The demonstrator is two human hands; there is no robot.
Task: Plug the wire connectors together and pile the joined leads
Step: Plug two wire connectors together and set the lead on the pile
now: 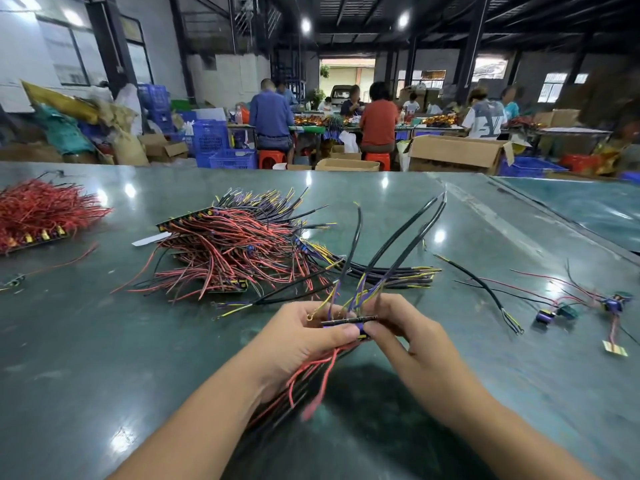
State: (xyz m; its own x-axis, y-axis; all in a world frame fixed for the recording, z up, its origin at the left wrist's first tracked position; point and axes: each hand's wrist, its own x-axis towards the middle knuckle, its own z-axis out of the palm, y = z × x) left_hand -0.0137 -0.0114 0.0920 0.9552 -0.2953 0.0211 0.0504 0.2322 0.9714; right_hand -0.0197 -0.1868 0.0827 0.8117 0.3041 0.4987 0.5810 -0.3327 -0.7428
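Purple connector (360,330) sits pinched between both hands, left hand (304,336) and right hand (403,332); its strip (348,320) lies left-right, centre frame.

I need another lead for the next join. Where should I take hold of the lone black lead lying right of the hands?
Probably pinch the black lead at mid-sheath with the right hand, coming from above. It lies flat on the table, apart from the big pile, and its ends split into thin bare-tipped strands that would slip or bend.
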